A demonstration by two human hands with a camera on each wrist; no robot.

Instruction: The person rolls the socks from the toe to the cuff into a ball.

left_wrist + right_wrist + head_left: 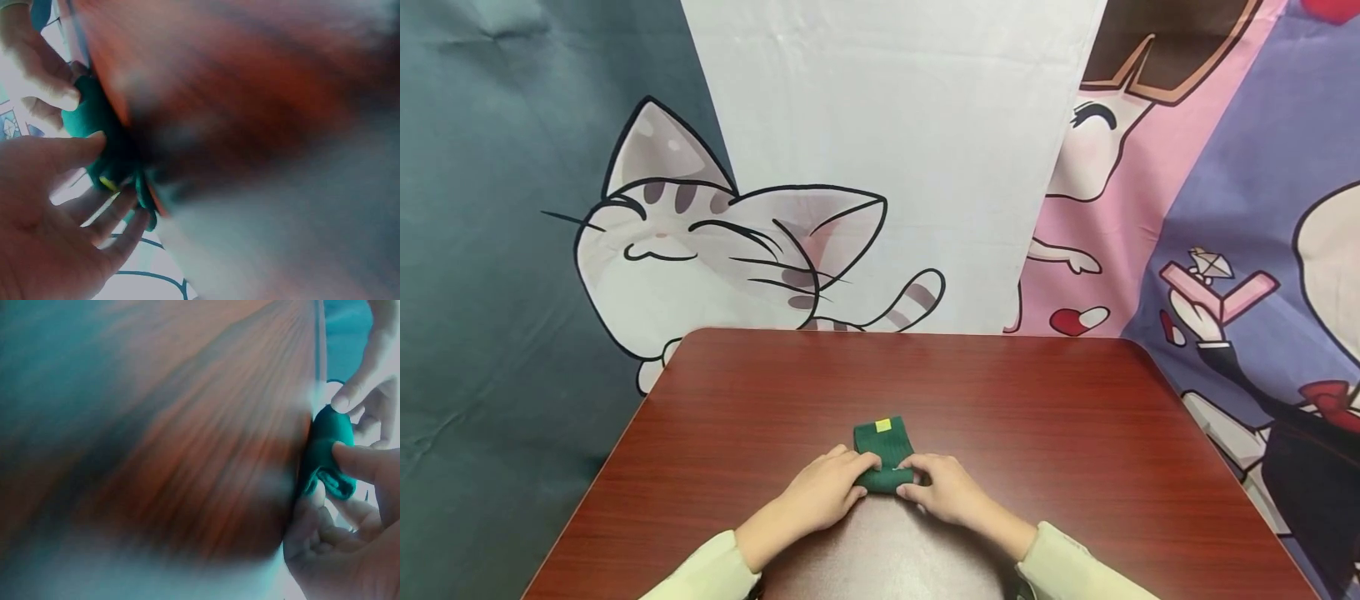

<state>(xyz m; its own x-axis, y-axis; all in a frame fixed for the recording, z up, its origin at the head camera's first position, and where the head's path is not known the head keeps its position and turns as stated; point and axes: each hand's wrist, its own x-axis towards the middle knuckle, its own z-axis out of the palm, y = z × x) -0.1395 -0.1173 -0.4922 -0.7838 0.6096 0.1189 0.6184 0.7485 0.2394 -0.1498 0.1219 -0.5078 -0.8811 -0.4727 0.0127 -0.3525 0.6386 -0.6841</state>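
A dark green ribbed knit sock [886, 442], as it looks, lies on the table with its near end rolled up and its far part flat. A small yellow patch marks the far end. My left hand [826, 492] grips the left end of the roll, thumb at the near side and fingers over the top. At the right end, my right hand [951, 490] pinches the roll between thumb and fingers. In the right wrist view, the roll [331, 440] shows layered folds at its end. The left wrist view shows the roll [100, 119] between both hands.
A reddish-brown wooden table [1037, 400] with rounded far corners lies under the hands. Behind it hangs a cloth backdrop [895, 108] printed with a cartoon cat and figures. Pale green sleeves [707, 571] cover both forearms.
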